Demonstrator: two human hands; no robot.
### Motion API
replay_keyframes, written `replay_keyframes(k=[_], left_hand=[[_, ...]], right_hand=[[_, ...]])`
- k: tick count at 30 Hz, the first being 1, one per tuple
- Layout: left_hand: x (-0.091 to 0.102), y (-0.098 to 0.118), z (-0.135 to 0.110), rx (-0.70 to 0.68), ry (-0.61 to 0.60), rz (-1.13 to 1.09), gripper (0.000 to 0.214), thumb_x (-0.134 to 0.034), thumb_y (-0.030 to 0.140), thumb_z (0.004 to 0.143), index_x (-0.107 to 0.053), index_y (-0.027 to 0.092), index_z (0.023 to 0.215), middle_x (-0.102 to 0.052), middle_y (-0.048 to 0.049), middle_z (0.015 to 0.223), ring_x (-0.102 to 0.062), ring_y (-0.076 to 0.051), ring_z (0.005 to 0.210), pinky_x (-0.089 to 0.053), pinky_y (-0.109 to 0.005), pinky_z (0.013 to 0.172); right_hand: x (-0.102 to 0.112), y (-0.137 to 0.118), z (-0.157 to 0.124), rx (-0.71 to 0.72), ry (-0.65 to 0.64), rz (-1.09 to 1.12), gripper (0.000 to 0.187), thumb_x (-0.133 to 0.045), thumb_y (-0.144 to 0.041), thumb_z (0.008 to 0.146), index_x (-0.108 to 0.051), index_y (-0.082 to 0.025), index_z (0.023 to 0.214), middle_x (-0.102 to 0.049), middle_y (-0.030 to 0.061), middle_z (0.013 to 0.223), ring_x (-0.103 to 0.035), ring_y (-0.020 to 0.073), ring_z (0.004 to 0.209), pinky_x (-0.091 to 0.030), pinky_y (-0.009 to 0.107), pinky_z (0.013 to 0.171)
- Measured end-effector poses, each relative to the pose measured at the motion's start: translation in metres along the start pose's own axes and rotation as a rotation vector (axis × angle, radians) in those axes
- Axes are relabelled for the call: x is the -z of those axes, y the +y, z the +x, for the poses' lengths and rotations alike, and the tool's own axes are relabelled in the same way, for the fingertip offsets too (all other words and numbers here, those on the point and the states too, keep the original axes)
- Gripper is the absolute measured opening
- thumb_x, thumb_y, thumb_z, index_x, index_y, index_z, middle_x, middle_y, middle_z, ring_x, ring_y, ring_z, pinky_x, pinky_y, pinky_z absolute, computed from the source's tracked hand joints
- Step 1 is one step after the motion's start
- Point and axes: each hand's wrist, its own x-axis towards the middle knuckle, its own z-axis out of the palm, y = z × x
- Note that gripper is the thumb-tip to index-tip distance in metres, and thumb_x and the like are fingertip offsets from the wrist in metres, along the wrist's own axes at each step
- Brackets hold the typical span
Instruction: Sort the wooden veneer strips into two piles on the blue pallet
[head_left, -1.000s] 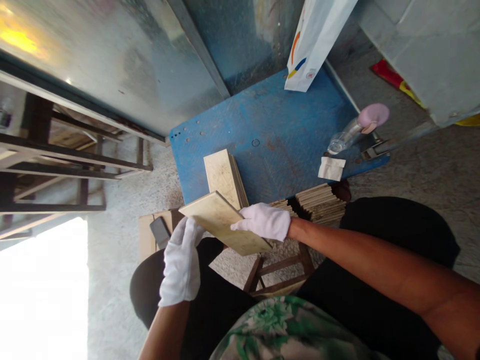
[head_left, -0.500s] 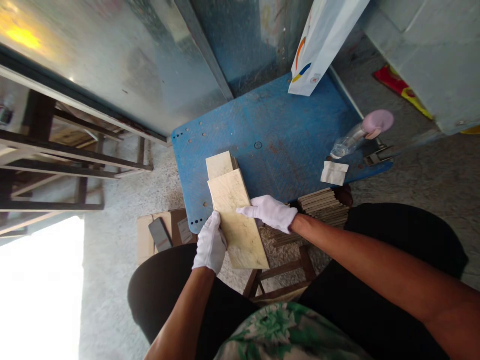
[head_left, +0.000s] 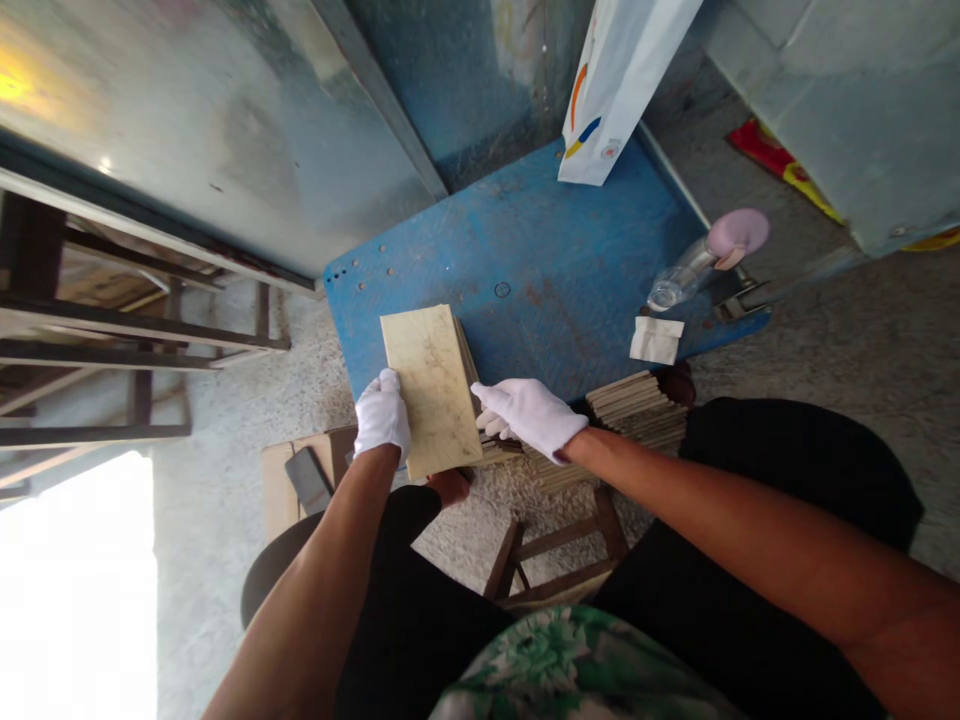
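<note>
A pale cream rectangular board (head_left: 433,390) with a darker streaky grain lies squared over a stack of similar boards (head_left: 466,350), whose edges show along its right side. My left hand (head_left: 381,415), in a white glove, grips the board's left edge near its lower part, with the thumb on top and the fingers partly hidden. Just off the right edge is my right hand (head_left: 529,412), also white-gloved, palm turned inward. Its fingers are stretched out and hold nothing. The stack rests on a blue tabletop (head_left: 555,260), and the near end of the board overhangs the front edge.
More thin boards (head_left: 637,410) are stacked below the table's front edge. A bottle with a pink lid (head_left: 739,233), a folded white paper (head_left: 657,340) and a white bag (head_left: 622,90) are on the right side. A wooden stool (head_left: 559,540) stands between the knees; a phone (head_left: 307,480) lies on cardboard.
The top board has moved forward and left, now covering the stack it overlapped before. My left hand went with it. My right hand has come off the board's face to its right side.
</note>
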Motion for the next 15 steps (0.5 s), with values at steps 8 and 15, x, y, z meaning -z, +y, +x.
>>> replay_keyframes(k=[8,15], left_hand=[[-0.019,-0.013,0.035,-0.037,0.062,-0.032,0.026,-0.042,0.030,0.089,-0.059,0.016,0.076,-0.058,-0.0012,0.071,-0.053,-0.015,0.075,-0.045,-0.025,0.077],[-0.028,-0.023,0.057,-0.010,0.082,0.042,0.026,-0.043,0.029,0.088,-0.058,0.016,0.072,-0.058,-0.0016,0.070,-0.054,-0.015,0.071,-0.046,-0.025,0.074]], right_hand=[[-0.002,-0.002,-0.005,0.066,-0.018,-0.209,0.044,-0.051,-0.055,0.087,-0.066,-0.013,0.082,-0.071,0.0080,0.073,-0.063,0.0127,0.061,-0.047,0.022,0.058],[-0.001,-0.004,-0.005,0.076,-0.020,-0.261,0.046,-0.047,-0.055,0.089,-0.066,-0.015,0.083,-0.071,0.0066,0.074,-0.063,0.0126,0.063,-0.046,0.022,0.059]])
